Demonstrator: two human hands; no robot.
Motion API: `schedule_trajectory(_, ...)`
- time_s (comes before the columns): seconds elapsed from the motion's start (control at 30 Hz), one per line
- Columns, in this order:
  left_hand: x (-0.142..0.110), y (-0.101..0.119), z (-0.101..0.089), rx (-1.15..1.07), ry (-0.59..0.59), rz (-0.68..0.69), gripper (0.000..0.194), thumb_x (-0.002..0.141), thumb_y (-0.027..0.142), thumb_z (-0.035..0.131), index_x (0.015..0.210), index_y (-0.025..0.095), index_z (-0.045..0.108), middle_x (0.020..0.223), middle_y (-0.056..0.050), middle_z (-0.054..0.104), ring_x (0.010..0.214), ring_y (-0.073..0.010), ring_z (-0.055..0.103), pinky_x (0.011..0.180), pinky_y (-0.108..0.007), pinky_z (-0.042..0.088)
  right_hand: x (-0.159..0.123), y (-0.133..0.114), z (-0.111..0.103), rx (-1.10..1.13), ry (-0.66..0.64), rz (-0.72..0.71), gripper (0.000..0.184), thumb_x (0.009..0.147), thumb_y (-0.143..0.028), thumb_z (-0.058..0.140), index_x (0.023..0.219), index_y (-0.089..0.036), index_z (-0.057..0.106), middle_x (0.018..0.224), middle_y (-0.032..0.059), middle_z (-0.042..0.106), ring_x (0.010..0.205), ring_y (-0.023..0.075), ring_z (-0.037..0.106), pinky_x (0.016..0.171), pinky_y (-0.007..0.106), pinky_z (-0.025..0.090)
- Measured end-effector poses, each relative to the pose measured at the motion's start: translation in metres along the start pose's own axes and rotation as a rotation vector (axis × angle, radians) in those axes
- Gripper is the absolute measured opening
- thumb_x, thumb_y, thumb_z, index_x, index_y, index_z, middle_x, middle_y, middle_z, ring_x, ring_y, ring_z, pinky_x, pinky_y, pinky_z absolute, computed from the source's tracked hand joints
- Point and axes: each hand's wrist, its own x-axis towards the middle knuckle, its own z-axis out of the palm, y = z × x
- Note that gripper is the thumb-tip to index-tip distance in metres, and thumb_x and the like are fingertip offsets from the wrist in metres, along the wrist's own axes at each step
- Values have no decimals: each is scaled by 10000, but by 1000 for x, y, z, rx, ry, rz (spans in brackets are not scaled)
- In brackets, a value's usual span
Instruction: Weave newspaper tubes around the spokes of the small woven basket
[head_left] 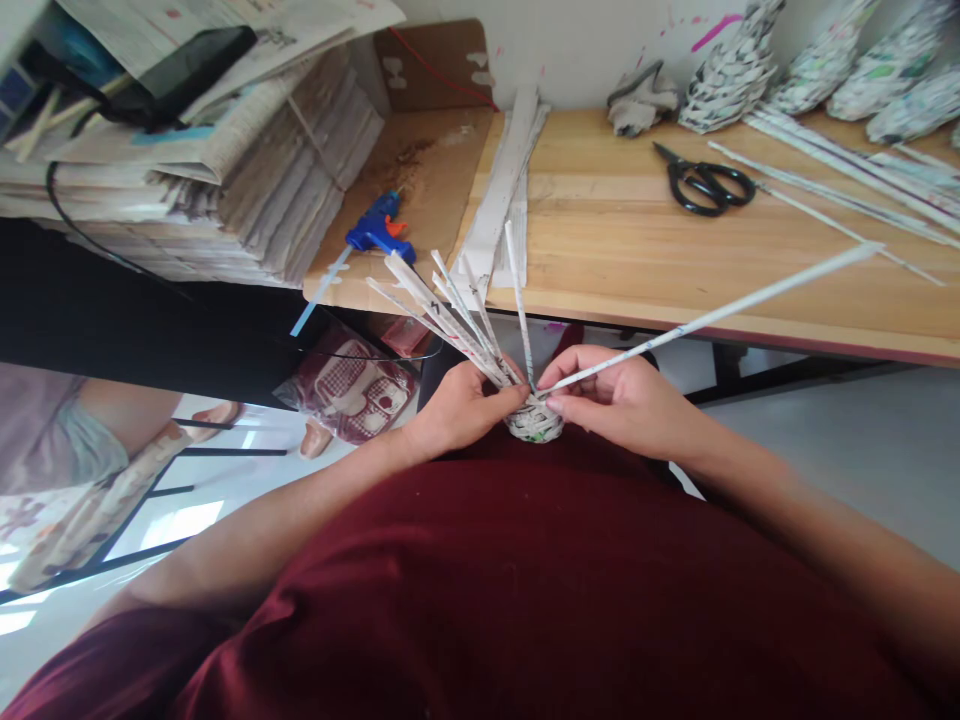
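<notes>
A small woven newspaper piece (535,420) rests against my dark red shirt, just below the table's front edge. Several rolled paper strips (450,318) fan up and left from its rim, and one more stands nearly upright. With thumb and fingers closed, my left hand (469,405) grips the woven piece at its rim, by the base of the strips. Between the thumb and fingers of my right hand (611,395) is the lower end of a long rolled paper strip (712,318). That strip slants up to the right, over the table edge. My palms hide part of the weave.
On the wooden table (600,220) lie black scissors (709,185), a blue glue gun (381,230) on cardboard, flat paper strips (499,200) and loose paper rolls (847,165). Woven paper cones (731,70) stand behind. Stacked newspapers (247,180) rise at left. Another person sits at far left.
</notes>
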Motion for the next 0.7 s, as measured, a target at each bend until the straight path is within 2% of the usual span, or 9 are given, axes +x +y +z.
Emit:
schedule_trajectory(0.07, -1, 0, -1, 4, 1, 10, 97, 871, 218, 599, 831, 143, 644, 761, 3, 639, 728, -122, 588, 720, -251, 477, 0, 1, -1, -145, -14, -92, 120, 853, -255, 702, 941, -189, 652, 806, 23, 692, 676, 144, 623, 624, 276, 496)
schedule_trajectory(0.17, -1, 2, -2, 8, 7, 6, 95, 866, 220, 600, 825, 149, 648, 750, 7, 644, 717, -126, 594, 702, -248, 479, -1, -1, -2, -439, 5, -327, 43, 898, -221, 675, 923, -191, 693, 879, 36, 686, 775, 149, 628, 720, 285, 485)
schedule_trajectory(0.23, -2, 4, -3, 8, 11, -6, 89, 860, 217, 606, 822, 150, 651, 743, 8, 646, 709, -126, 593, 695, -248, 477, -2, -4, -3, -538, -23, -415, 81, 906, -249, 690, 962, -193, 710, 923, 42, 671, 808, 148, 621, 748, 281, 479)
schedule_trajectory(0.33, -2, 5, -3, 1, 7, -4, 73, 852, 203, 609, 818, 151, 650, 737, 10, 640, 702, -124, 587, 690, -248, 474, -2, -6, -1, -584, -27, -414, 155, 870, -301, 748, 976, -195, 711, 935, 40, 657, 770, 142, 605, 699, 268, 475)
schedule_trajectory(0.43, -2, 4, -3, -10, -5, 10, 68, 857, 197, 610, 827, 150, 647, 743, 11, 634, 713, -121, 582, 694, -245, 472, -1, -4, 1, -565, 36, -444, 50, 919, -213, 663, 902, -183, 700, 917, 49, 664, 810, 153, 619, 749, 278, 482)
schedule_trajectory(0.5, -2, 3, -3, -19, -20, 16, 66, 862, 197, 610, 835, 148, 644, 751, 11, 632, 724, -119, 580, 701, -243, 472, 0, -2, 2, -528, 57, -443, 95, 938, -190, 626, 861, -179, 682, 897, 49, 670, 813, 154, 626, 763, 282, 484)
schedule_trajectory(0.6, -3, 3, -3, -22, -29, 7, 55, 860, 187, 610, 835, 147, 638, 746, 16, 624, 714, -115, 573, 700, -242, 472, 2, 1, 1, -484, 43, -419, 115, 939, -234, 642, 836, -187, 659, 884, 41, 677, 790, 152, 628, 748, 282, 486)
schedule_trajectory(0.7, -2, 5, -4, -12, -30, 3, 68, 862, 192, 607, 827, 145, 641, 737, 17, 620, 701, -113, 568, 702, -244, 473, 2, -1, -2, -488, 19, -403, 51, 900, -242, 683, 878, -199, 665, 934, 40, 692, 820, 163, 639, 767, 293, 490)
